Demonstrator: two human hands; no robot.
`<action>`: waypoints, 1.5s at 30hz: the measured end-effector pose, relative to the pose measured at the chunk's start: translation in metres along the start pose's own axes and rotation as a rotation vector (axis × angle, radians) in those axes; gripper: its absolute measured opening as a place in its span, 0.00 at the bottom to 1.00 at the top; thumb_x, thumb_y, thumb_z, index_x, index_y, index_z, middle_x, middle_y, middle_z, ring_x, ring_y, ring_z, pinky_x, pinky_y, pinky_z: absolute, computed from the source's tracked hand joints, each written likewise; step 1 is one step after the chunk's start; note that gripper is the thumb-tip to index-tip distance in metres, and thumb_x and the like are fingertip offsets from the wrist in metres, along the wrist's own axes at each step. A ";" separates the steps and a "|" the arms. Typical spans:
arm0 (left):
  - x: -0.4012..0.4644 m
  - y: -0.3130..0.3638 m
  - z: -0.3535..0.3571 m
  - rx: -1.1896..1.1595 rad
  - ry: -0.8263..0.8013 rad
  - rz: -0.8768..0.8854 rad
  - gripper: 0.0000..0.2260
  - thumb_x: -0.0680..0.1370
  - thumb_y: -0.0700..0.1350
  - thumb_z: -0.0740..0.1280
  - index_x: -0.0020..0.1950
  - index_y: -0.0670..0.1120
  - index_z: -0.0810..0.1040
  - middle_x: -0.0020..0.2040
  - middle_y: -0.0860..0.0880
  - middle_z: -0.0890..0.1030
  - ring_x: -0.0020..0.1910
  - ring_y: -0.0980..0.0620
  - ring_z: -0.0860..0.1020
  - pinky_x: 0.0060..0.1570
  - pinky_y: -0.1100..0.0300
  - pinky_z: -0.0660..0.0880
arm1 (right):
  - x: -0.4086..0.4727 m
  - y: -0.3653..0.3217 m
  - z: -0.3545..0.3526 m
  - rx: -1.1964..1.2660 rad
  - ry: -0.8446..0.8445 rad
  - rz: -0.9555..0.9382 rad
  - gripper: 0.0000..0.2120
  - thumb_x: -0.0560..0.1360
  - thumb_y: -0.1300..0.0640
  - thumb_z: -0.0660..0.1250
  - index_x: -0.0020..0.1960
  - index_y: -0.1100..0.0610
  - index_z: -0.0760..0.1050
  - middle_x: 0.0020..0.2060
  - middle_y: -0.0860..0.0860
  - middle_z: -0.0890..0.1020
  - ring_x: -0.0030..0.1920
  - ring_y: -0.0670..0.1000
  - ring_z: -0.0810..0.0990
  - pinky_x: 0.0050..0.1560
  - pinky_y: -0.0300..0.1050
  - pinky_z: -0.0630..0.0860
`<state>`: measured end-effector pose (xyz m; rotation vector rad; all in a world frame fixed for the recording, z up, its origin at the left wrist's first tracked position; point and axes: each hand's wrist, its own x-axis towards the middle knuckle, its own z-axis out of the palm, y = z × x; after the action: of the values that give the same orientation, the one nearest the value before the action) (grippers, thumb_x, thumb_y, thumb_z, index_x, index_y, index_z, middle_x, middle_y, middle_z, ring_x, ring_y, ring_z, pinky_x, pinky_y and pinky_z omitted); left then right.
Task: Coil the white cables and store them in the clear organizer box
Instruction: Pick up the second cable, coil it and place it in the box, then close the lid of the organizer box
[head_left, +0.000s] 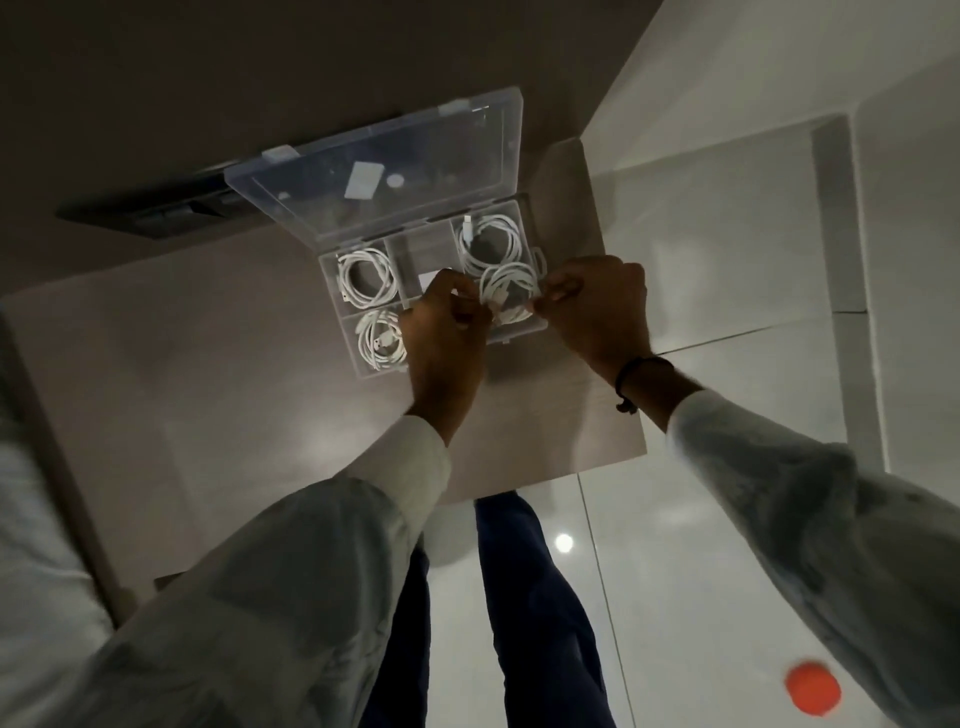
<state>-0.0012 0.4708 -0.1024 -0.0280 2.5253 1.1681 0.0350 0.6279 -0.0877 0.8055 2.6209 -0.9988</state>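
The clear organizer box (332, 270) lies open on the table, its lid (374, 161) tilted back. Coiled white cables rest in three compartments: far left (363, 278), near left (379, 340) and far right (491, 241). A fourth coiled white cable (506, 291) sits over the near right compartment. My left hand (441, 338) pinches its left side and my right hand (597, 306) pinches its right side. The middle compartment holds a small white item, mostly hidden by my left hand.
The box sits near the far right corner of a pale wooden table (208, 364). A dark flat object (150, 202) lies beyond it at the left. Glossy floor tiles (701, 234) spread to the right, with an orange round thing (813, 688) at the bottom right.
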 end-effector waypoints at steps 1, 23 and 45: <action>0.000 0.000 0.000 0.041 0.011 0.053 0.06 0.75 0.41 0.76 0.49 0.43 0.81 0.40 0.48 0.86 0.36 0.56 0.83 0.39 0.76 0.76 | 0.002 0.000 0.000 0.005 0.008 -0.033 0.08 0.70 0.54 0.78 0.42 0.59 0.86 0.37 0.55 0.88 0.40 0.57 0.85 0.46 0.50 0.81; 0.020 0.001 0.007 0.803 -0.248 0.333 0.12 0.83 0.44 0.66 0.64 0.40 0.80 0.69 0.41 0.73 0.55 0.40 0.82 0.57 0.48 0.80 | 0.010 0.004 0.008 -0.482 -0.157 -0.550 0.17 0.84 0.56 0.55 0.63 0.57 0.80 0.64 0.56 0.79 0.61 0.59 0.78 0.55 0.49 0.75; 0.052 0.013 -0.144 -0.645 0.272 -0.456 0.21 0.86 0.57 0.48 0.60 0.49 0.77 0.65 0.47 0.81 0.64 0.48 0.78 0.70 0.48 0.69 | 0.042 -0.095 -0.053 0.759 -0.054 0.456 0.21 0.82 0.43 0.58 0.62 0.55 0.81 0.62 0.50 0.83 0.65 0.53 0.79 0.63 0.49 0.72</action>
<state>-0.0968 0.3796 -0.0242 -0.9201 2.0537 1.7870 -0.0542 0.6219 -0.0127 1.4110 1.8279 -1.8276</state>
